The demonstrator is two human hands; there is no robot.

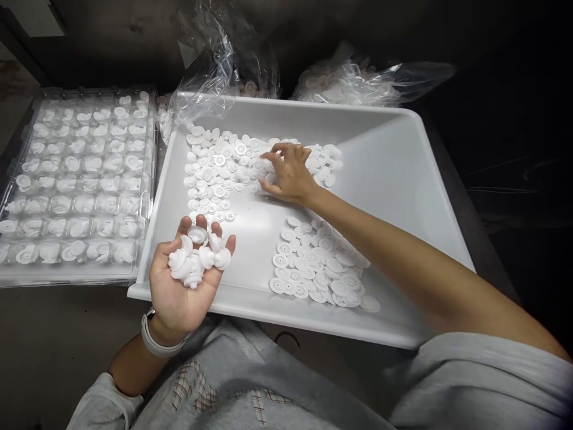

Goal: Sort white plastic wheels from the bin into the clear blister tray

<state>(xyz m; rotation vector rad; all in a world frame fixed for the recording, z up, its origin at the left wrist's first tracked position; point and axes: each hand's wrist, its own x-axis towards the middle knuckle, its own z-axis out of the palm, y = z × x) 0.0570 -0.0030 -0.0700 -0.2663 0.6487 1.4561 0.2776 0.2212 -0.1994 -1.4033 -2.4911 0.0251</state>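
My left hand [179, 286] is palm up over the near left corner of a white bin [403, 179], cupping several small white plastic wheels [197, 260]. My right hand [289, 173] reaches into the bin, fingers bent and fingertips resting on the far pile of white wheels [224, 167]. A second pile of the same white wheels [317, 263] lies nearer me under my right forearm.
A clear blister tray [76, 179] with rows of white wheels in its pockets lies left of the bin. Clear plastic bags [358, 80] holding more white parts sit behind the bin. The table is dark around them.
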